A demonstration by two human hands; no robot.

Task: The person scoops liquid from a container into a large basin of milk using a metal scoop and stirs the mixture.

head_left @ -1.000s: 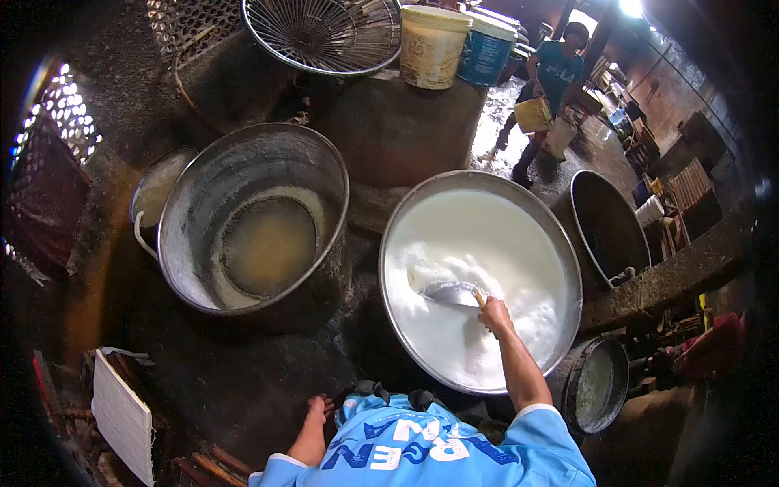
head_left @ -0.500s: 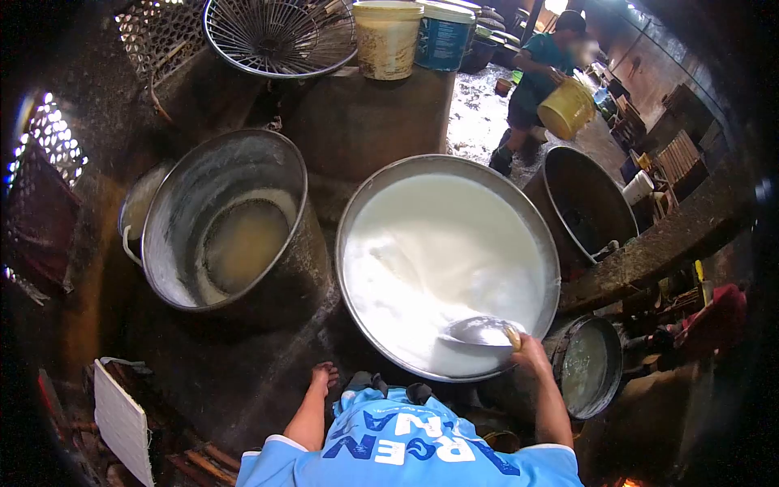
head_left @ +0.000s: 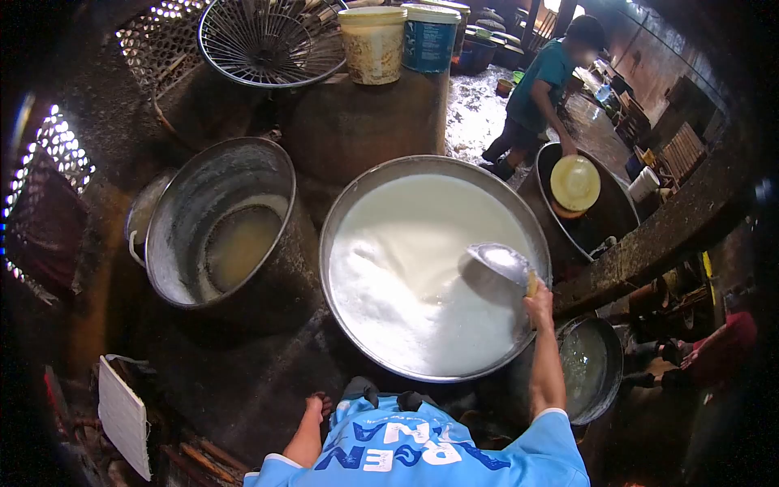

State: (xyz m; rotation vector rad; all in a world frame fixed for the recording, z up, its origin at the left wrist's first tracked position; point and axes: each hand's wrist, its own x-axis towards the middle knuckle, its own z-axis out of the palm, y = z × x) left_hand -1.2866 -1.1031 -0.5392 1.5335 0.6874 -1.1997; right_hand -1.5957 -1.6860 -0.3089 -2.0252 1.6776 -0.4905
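Observation:
My right hand [head_left: 539,307] is wrapped round the short wooden handle of a large metal ladle [head_left: 501,261]. The ladle's rounded bowl is tilted over the white liquid [head_left: 406,243], with a dark shadow beneath it. That liquid fills most of a wide metal pot [head_left: 326,284] in front of me. Low beside my body, my left hand [head_left: 320,404] hangs with nothing in it, its fingers loosely apart, short of the pot's rim.
To the left stands a deep metal pot [head_left: 166,243] with cloudy liquid at its bottom. Rightward, a co-worker [head_left: 540,97] tips a yellow bucket [head_left: 575,183] into a dark pot [head_left: 621,215]. A wooden beam [head_left: 649,247] crosses there, near a smaller pot [head_left: 618,357]. Lidded buckets [head_left: 372,49] stand behind.
The ladle has risen from the liquid's near side and moved farther away with my right hand. My left hand has dropped slightly. The co-worker has brought the yellow bucket down into the dark pot.

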